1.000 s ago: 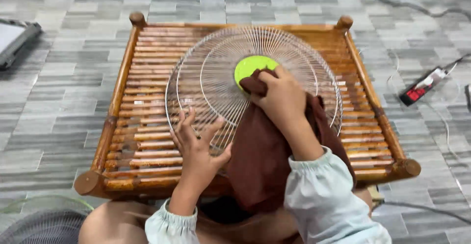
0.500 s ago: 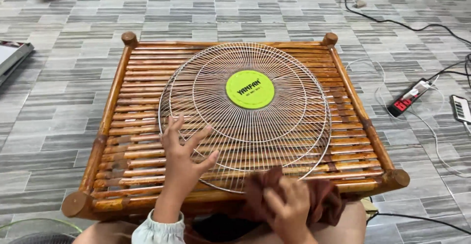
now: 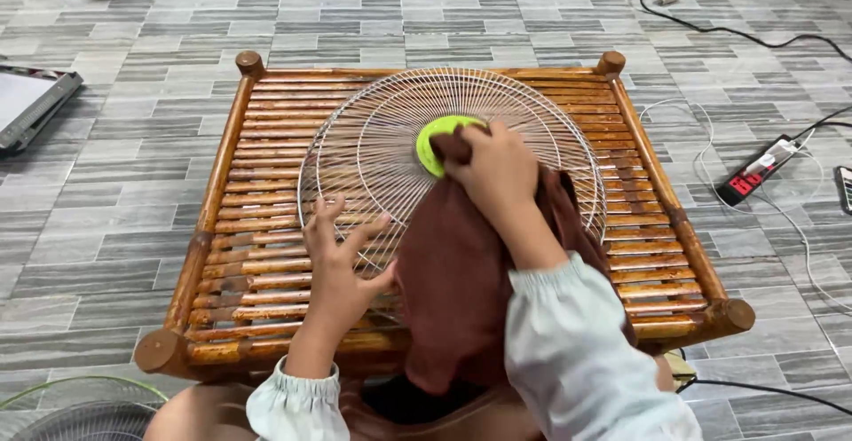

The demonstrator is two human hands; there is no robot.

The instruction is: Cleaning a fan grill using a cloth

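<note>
My right hand is closed around a bunched brown cloth and presses it onto the green centre disc of the wire fan guard; the rest of the cloth trails back along my forearm toward my lap. My left hand lies flat with fingers spread on the guard's near-left wires, gripping nothing, only pinning it down. The guard rests flat on the slatted bamboo table, its hub directly under the right hand, so that hand is plainly the nearer one to the centre. I think part of the disc is covered by cloth, though my knuckles hide the edge. Half a second ago the right hand and cloth were at the table's near rim and the disc lay fully bare; the left hand has hardly shifted. A power strip lies on the tiled floor, right.
</note>
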